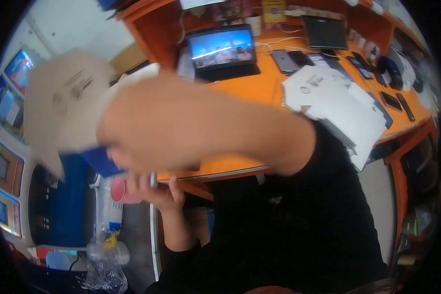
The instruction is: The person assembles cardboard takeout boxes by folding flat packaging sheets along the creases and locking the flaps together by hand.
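My right hand [132, 122] reaches across to the left, blurred by motion. It grips a large beige printed card sheet [66, 98], tilted up beyond my fingers; a dark blue piece [103, 161] shows just under the sheet, by my fingertips. Whether the blue piece belongs to the sheet I cannot tell. Below, my left hand [157, 192] is open, thumb apart from the fingers. Its fingertips are beside a pink round object [124, 191], and part of the hand is hidden behind my right hand.
On the orange desk [230, 164] lie a stack of white cut card sheets [345, 105], a lit tablet [223, 51], several phones [284, 61] and a black screen [324, 33]. A clear plastic-wrapped stack [108, 255] stands at lower left, beside a blue panel [66, 206].
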{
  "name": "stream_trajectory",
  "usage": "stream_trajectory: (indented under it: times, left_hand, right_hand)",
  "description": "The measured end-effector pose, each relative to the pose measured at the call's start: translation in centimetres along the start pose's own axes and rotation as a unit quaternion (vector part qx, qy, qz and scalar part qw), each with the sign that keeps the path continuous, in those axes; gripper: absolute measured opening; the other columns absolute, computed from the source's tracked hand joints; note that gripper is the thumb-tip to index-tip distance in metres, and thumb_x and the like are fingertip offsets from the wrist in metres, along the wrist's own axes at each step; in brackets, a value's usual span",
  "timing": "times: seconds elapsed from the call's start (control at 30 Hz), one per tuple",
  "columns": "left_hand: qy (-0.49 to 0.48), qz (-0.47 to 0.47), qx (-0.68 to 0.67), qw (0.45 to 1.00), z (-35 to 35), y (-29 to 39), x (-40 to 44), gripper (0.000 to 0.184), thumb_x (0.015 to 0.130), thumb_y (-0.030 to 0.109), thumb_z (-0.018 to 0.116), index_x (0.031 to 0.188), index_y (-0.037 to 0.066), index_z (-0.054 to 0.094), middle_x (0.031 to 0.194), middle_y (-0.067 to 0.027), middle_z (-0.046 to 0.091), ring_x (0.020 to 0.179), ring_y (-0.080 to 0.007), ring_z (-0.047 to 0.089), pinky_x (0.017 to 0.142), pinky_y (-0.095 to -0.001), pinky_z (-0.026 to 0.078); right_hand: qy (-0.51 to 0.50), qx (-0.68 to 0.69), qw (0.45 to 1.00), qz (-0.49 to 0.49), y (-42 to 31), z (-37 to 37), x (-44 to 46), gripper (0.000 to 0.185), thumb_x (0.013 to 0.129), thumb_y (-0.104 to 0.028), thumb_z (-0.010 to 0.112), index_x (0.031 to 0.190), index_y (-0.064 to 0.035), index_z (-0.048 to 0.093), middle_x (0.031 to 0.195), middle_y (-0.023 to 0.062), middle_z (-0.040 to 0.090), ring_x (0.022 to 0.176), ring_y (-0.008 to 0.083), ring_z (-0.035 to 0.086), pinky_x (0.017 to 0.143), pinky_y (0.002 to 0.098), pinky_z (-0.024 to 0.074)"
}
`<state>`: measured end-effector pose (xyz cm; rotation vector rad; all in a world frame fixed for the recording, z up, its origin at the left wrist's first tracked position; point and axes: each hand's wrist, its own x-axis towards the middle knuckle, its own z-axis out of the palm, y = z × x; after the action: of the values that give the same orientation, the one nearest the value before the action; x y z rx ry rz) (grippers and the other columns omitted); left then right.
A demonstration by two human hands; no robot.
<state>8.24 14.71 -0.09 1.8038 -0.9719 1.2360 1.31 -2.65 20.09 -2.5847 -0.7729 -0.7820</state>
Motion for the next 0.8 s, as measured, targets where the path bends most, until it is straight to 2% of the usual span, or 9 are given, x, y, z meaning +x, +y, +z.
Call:
stream_trajectory:
  times: [0.07,0.13,0.17,0.27,0.4,0.5,0.57,0.63,0.8]
  left_hand:
    - [-0.067,0.003,0.078,0.995,0.0,0.6,1.4,0.039,0.088,0.035,0.063,0.112,0.005,0.059,0.110,-0.0156,0.053,0.113,-0.0363,0.045,0.102,-0.0497,0.032]
    - [-0.105,0.025,0.066,0.992,0.2,0.0,1.9,0.029,0.087,0.028,0.064,0.106,0.006,0.062,0.102,-0.0131,0.057,0.105,-0.0360,0.049,0.101,-0.0498,0.033]
    - [-0.123,0.038,0.057,0.990,0.4,-0.2,2.1,0.024,0.087,0.025,0.065,0.104,0.007,0.063,0.097,-0.0118,0.058,0.101,-0.0359,0.051,0.100,-0.0498,0.034]
    - [-0.111,0.008,0.010,0.994,1.2,-0.6,1.7,0.019,0.082,0.017,0.070,0.097,0.008,0.063,0.094,-0.0109,0.058,0.095,-0.0339,0.054,0.097,-0.0478,0.037]
    - [-0.112,-0.006,0.003,0.994,1.3,-0.6,1.7,0.020,0.077,0.013,0.075,0.090,0.007,0.062,0.092,-0.0105,0.059,0.089,-0.0314,0.054,0.086,-0.0429,0.041]
    - [-0.121,-0.005,-0.004,0.993,0.9,-0.6,1.9,0.022,0.075,0.012,0.077,0.089,0.007,0.062,0.088,-0.0089,0.060,0.083,-0.0296,0.053,0.077,-0.0400,0.040]
    - [-0.116,0.009,-0.002,0.993,0.9,-0.7,1.9,0.022,0.074,0.011,0.078,0.089,0.007,0.062,0.085,-0.0077,0.060,0.080,-0.0283,0.053,0.073,-0.0385,0.038]
    - [-0.109,0.009,-0.008,0.994,0.9,-0.9,1.6,0.022,0.073,0.010,0.078,0.087,0.007,0.062,0.084,-0.0070,0.060,0.079,-0.0275,0.053,0.073,-0.0375,0.038]
    - [-0.092,0.013,-0.018,0.996,1.1,-0.6,1.2,0.022,0.071,0.008,0.078,0.086,0.008,0.063,0.085,-0.0061,0.061,0.079,-0.0266,0.053,0.074,-0.0363,0.036]
  right_hand:
    - [0.031,0.058,0.998,0.000,1.1,-2.5,2.1,0.028,0.076,-0.027,0.061,0.079,-0.0019,0.072,0.082,0.0143,0.072,0.070,0.0280,0.069,0.067,0.0365,0.0545]
    - [0.014,0.117,0.993,-0.004,2.6,-3.5,4.2,0.064,0.078,-0.048,0.068,0.113,0.0059,0.065,0.100,0.0209,0.069,0.080,0.0269,0.071,0.068,0.0292,0.0579]
    - [-0.006,0.142,0.990,0.027,2.7,-3.4,4.9,0.061,0.079,-0.046,0.068,0.110,0.0071,0.066,0.097,0.0210,0.070,0.082,0.0284,0.071,0.073,0.0306,0.0583]
    - [-0.065,0.221,0.973,0.033,4.7,-0.8,6.9,0.055,0.080,-0.039,0.069,0.108,0.0081,0.066,0.093,0.0188,0.071,0.082,0.0275,0.070,0.073,0.0301,0.0573]
    - [-0.122,0.137,0.983,0.026,5.5,3.5,6.6,0.035,0.077,-0.029,0.068,0.094,0.0014,0.070,0.078,0.0180,0.069,0.073,0.0281,0.068,0.068,0.0366,0.0534]
    - [-0.124,0.050,0.989,0.066,5.7,6.5,5.0,0.023,0.076,-0.022,0.066,0.085,-0.0014,0.071,0.077,0.0209,0.067,0.073,0.0323,0.068,0.068,0.0405,0.0536]
    - [-0.138,-0.023,0.989,0.048,4.5,7.2,4.0,0.020,0.074,-0.019,0.065,0.083,-0.0017,0.072,0.077,0.0210,0.067,0.073,0.0328,0.068,0.067,0.0416,0.0540]
    - [-0.166,-0.076,0.983,0.011,3.8,7.5,3.3,0.016,0.071,-0.013,0.064,0.079,-0.0021,0.072,0.078,0.0210,0.068,0.072,0.0345,0.069,0.065,0.0420,0.0550]
    - [-0.119,-0.093,0.988,-0.010,4.0,9.1,2.1,0.014,0.071,-0.012,0.066,0.074,0.0004,0.071,0.076,0.0206,0.068,0.070,0.0338,0.069,0.061,0.0400,0.0553]
